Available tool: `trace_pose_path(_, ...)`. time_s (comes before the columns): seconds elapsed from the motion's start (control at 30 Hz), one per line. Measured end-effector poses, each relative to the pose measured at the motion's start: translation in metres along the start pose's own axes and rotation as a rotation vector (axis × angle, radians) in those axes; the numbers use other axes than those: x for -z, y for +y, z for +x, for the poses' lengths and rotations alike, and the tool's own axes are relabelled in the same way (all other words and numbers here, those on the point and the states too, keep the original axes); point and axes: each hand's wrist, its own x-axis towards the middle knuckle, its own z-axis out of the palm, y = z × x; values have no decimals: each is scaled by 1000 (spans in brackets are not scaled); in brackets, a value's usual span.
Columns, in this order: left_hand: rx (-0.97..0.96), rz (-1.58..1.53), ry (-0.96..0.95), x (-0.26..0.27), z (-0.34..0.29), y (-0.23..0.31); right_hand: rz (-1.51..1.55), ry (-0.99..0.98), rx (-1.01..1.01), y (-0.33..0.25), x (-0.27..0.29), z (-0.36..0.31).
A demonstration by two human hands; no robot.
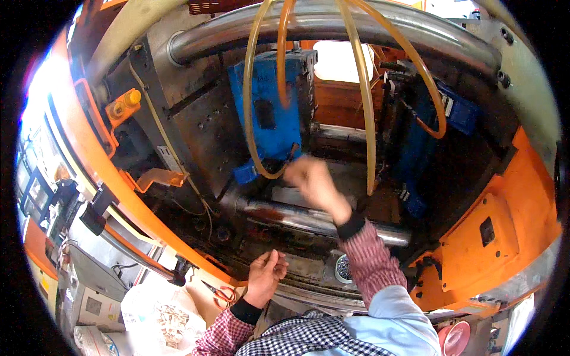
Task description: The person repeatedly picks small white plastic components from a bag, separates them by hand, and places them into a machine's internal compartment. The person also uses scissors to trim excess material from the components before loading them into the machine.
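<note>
My right hand reaches into the machine, smeared by motion, so its fingers cannot be made out. It is beside the low bend of a clear yellowish hose, near the lower corner of a blue mold block; whether it touches either I cannot tell. Closer to my body, my left hand is closed with thumb and fingers together, and anything in them is hidden. Between my arms and the machine stands a small round container of small shiny metal pieces.
Steel tie bars cross above and below the mold space. More hoses hang in front. Red-handled scissors and a white bag of pale small parts lie at lower left. An orange guard stands right, above a pink bucket.
</note>
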Motion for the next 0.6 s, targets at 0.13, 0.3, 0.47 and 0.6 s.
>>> trace_pose_path(0.13, 23, -102, -96, -20, 2, 5, 175, -553, -35, -57, 0, -81)
trace_pose_path(0.3, 128, -121, -173, -18, 7, 1, 326, -646, -281, -47, 7, -95)
trace_pose_path(0.47, 143, -92, -174, -20, 8, 3, 270, -541, -116, -46, 9, -98)
trace_pose_path(0.6, 60, -104, -36, -22, 14, 5, 58, -223, 5, -30, 9, -76)
